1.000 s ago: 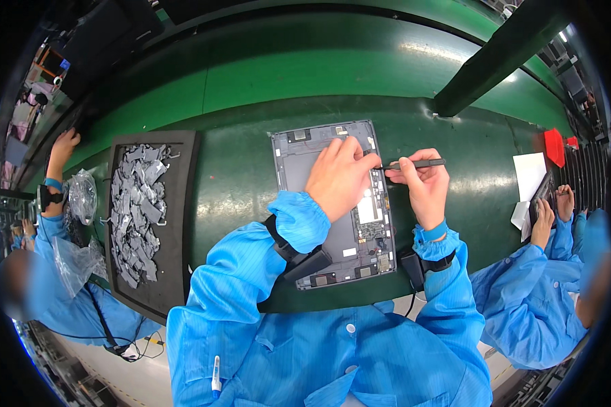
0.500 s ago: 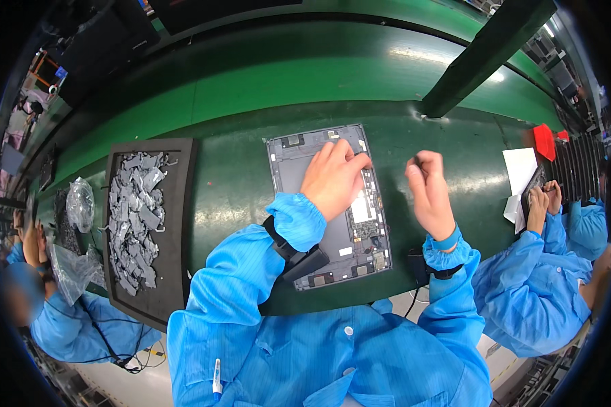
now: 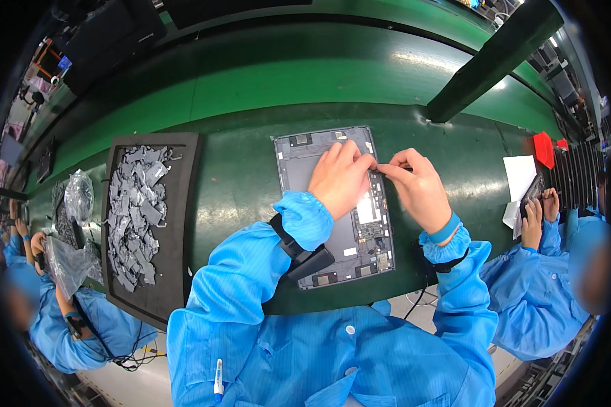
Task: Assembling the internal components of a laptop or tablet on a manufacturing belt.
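Note:
An opened tablet housing [image 3: 297, 169] lies flat on the green table in front of me, with a circuit board [image 3: 368, 230] and a white patch along its right side. My left hand [image 3: 339, 178] rests over its upper half, thumb and fingers closed together near the right edge. From the right, my right hand [image 3: 419, 193] reaches in with thumb and forefinger pinched, its tips almost meeting the left hand's at that edge. Whatever lies between the fingertips is too small to make out.
Left of the housing, a black foam tray [image 3: 187, 203] holds a heap of small grey pieces [image 3: 139, 210]. Clear plastic bags [image 3: 68, 264] lie beyond it. A dark post [image 3: 492, 64] stands at the back right. Co-workers in blue sit on both sides, near white paper [image 3: 518, 176] on the right.
My right hand has moved left from beside the housing to its right edge, meeting the left hand's fingertips. The left hand stays over the housing. The co-worker's hands on the right have shifted.

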A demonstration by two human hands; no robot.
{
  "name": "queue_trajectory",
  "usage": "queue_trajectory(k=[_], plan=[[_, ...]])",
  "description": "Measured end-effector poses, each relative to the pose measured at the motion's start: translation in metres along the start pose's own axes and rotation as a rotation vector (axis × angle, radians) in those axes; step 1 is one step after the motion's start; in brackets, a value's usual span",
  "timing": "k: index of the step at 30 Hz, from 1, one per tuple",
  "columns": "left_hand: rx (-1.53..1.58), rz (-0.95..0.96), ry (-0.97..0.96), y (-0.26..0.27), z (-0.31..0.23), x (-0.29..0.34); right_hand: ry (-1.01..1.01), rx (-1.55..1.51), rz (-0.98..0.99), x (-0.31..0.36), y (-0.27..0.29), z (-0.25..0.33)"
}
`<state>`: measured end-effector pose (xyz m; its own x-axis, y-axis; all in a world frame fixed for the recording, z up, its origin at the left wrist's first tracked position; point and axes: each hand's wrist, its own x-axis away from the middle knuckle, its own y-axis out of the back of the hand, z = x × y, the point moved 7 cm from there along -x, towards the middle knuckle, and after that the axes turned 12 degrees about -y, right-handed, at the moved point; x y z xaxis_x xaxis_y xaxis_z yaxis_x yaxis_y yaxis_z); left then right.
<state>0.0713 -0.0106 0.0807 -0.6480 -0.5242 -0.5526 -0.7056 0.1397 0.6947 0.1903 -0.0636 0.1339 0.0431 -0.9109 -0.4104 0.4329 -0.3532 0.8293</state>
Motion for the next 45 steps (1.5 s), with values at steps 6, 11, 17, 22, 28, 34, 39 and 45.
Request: queue_trajectory(k=[6, 11, 17, 22, 28, 34, 39, 45], plan=[[0.003, -0.012, -0.003, 0.000, 0.000, 0.000, -0.004, -0.038, 0.028, -0.002, -0.007, -0.007], [-0.017, -0.002, -0.015, -0.001, -0.003, 0.001, 0.025, -0.057, 0.032, 0.000, -0.009, -0.007], [-0.082, -0.031, -0.041, 0.008, -0.010, 0.004, -0.056, -0.225, 0.126, 0.002, -0.010, -0.005], [0.158, -0.370, 0.202, 0.089, -0.013, 0.006, -0.362, -0.466, -0.027, 0.026, -0.008, -0.046], [-0.081, 0.178, 0.659, 0.092, 0.049, 0.098, -0.709, -0.605, 0.380, 0.038, -0.035, -0.053], [0.150, -0.032, 0.584, 0.064, 0.030, 0.108, -0.798, -0.609, 0.383, 0.047, -0.048, -0.052], [0.920, -0.362, 0.874, 0.062, 0.075, 0.096, -0.958, -1.016, 0.398, 0.036, -0.054, -0.048], [1.204, -0.687, 0.919, 0.080, 0.133, 0.046, -0.976, -1.257, 0.204, 0.018, -0.049, -0.075]])
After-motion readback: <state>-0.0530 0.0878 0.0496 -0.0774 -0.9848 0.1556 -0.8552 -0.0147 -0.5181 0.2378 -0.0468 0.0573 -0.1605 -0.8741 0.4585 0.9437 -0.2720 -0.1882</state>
